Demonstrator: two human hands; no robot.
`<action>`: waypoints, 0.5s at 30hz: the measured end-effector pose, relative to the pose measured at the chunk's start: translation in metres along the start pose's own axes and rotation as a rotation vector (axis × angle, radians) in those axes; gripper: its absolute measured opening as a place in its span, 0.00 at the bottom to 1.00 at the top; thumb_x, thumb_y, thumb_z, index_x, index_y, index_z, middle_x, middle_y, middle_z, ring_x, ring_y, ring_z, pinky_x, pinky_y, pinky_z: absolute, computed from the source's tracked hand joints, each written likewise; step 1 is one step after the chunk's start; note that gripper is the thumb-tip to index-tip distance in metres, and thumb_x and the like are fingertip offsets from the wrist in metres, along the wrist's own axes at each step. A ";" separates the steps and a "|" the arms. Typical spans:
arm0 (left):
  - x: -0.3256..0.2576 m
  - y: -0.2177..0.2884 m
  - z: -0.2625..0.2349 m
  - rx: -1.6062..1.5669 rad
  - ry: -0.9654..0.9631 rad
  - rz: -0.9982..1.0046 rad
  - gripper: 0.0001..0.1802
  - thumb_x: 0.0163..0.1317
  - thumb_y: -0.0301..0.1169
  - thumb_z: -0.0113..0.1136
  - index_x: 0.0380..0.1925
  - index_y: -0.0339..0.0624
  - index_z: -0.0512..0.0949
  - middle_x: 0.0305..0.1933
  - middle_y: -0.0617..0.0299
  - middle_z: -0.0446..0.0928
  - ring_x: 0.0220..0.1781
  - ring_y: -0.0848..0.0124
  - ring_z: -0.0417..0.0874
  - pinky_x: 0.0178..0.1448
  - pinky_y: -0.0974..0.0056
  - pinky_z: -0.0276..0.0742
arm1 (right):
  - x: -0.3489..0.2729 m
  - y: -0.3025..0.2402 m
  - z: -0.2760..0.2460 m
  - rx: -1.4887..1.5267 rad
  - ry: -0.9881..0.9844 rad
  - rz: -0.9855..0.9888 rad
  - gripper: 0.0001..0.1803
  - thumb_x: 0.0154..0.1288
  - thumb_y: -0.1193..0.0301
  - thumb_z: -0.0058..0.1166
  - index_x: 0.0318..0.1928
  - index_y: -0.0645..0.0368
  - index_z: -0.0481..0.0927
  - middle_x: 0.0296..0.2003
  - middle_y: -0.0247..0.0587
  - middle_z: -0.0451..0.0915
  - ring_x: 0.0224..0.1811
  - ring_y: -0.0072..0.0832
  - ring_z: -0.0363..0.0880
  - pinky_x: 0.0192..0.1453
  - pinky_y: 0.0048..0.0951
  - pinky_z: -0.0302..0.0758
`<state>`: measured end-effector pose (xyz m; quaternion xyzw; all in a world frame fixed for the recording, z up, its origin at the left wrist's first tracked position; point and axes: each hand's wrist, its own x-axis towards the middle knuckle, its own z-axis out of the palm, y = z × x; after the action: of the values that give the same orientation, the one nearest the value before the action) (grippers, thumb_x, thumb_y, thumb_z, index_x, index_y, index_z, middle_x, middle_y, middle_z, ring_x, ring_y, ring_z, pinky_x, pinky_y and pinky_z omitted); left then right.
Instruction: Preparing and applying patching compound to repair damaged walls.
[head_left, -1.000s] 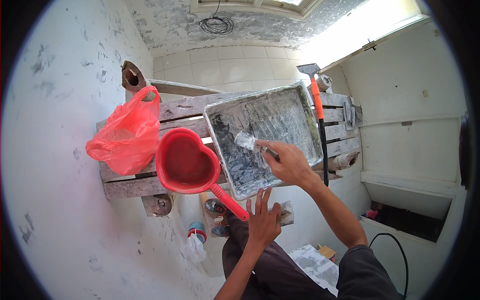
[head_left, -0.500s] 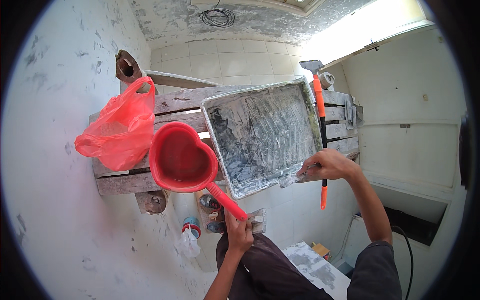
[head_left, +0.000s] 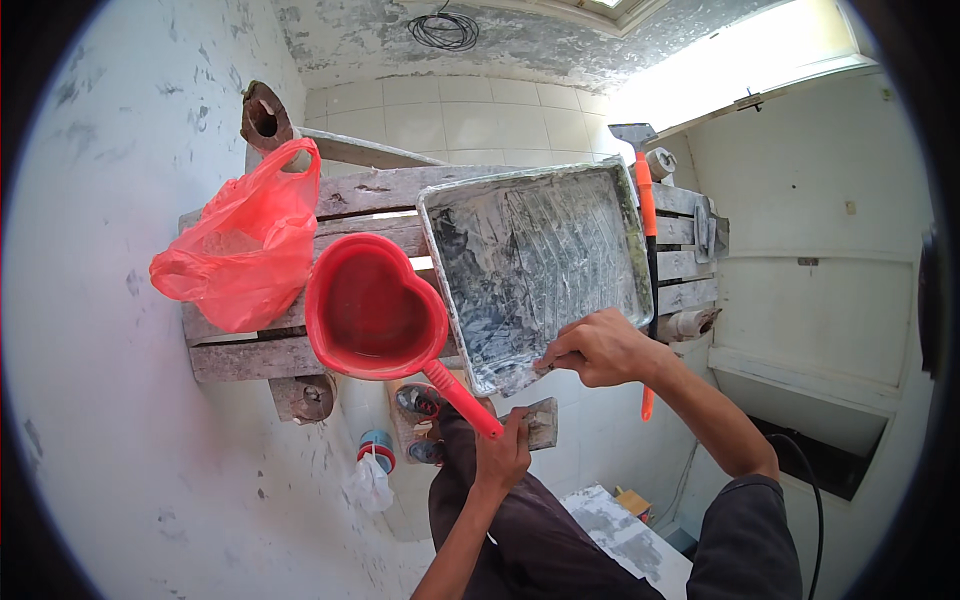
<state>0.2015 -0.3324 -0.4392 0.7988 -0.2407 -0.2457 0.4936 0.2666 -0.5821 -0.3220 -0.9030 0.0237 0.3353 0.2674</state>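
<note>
My left hand [head_left: 503,455] is closed around a flat, putty-smeared scraper [head_left: 541,423], below the end of a red dipper's handle. That dipper [head_left: 437,300] has a heart-shaped bowl with liquid in it and rests on the slatted wooden bench [head_left: 240,362]. At the near rim of a paint tray [head_left: 545,250], my right hand [head_left: 605,350] pinches a small flat scraper [head_left: 517,381], mostly covered by the fingers. Grey and white residue coats the ridged tray. Beyond the right hand lies a long-handled scraper [head_left: 647,205] with an orange and black handle.
A red plastic bag [head_left: 245,245] sits on the bench's left end, close to the patchy wall. Cardboard-like tubes [head_left: 265,118] stick out at the bench corners. On the floor stand a small blue and red bucket [head_left: 377,450] and a white bag [head_left: 370,486].
My right hand has slid left along the tray's near rim with its scraper. My left hand has risen slightly and moved right, bringing its scraper closer to the tray's near corner.
</note>
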 end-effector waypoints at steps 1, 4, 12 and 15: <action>0.001 0.003 -0.002 -0.015 -0.045 -0.027 0.15 0.61 0.26 0.57 0.49 0.41 0.79 0.47 0.33 0.72 0.56 0.34 0.70 0.62 0.38 0.64 | 0.003 -0.006 0.003 -0.026 0.004 -0.012 0.14 0.59 0.71 0.60 0.45 0.43 0.90 0.36 0.39 0.88 0.40 0.40 0.86 0.42 0.39 0.78; -0.006 -0.007 0.002 -0.064 -0.085 -0.082 0.15 0.61 0.26 0.57 0.49 0.40 0.79 0.50 0.31 0.70 0.60 0.32 0.67 0.66 0.37 0.61 | 0.002 0.000 -0.001 0.176 0.098 -0.040 0.13 0.60 0.71 0.60 0.44 0.45 0.91 0.37 0.40 0.88 0.40 0.40 0.86 0.42 0.38 0.78; -0.009 -0.017 -0.003 -0.065 0.030 0.025 0.14 0.62 0.27 0.56 0.47 0.39 0.79 0.52 0.30 0.71 0.63 0.32 0.66 0.71 0.37 0.58 | -0.070 0.045 0.001 -0.001 0.229 0.103 0.17 0.56 0.76 0.61 0.44 0.43 0.91 0.31 0.35 0.85 0.34 0.37 0.83 0.39 0.37 0.77; -0.006 -0.014 -0.006 -0.089 -0.019 0.038 0.12 0.63 0.26 0.55 0.47 0.40 0.77 0.57 0.28 0.67 0.61 0.32 0.67 0.66 0.40 0.62 | -0.067 0.036 0.025 -0.095 0.341 -0.004 0.17 0.55 0.77 0.61 0.43 0.45 0.90 0.29 0.33 0.84 0.33 0.34 0.83 0.38 0.35 0.77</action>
<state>0.2029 -0.3194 -0.4493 0.7689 -0.2492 -0.2542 0.5311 0.1914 -0.6095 -0.3131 -0.9585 0.0510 0.1773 0.2175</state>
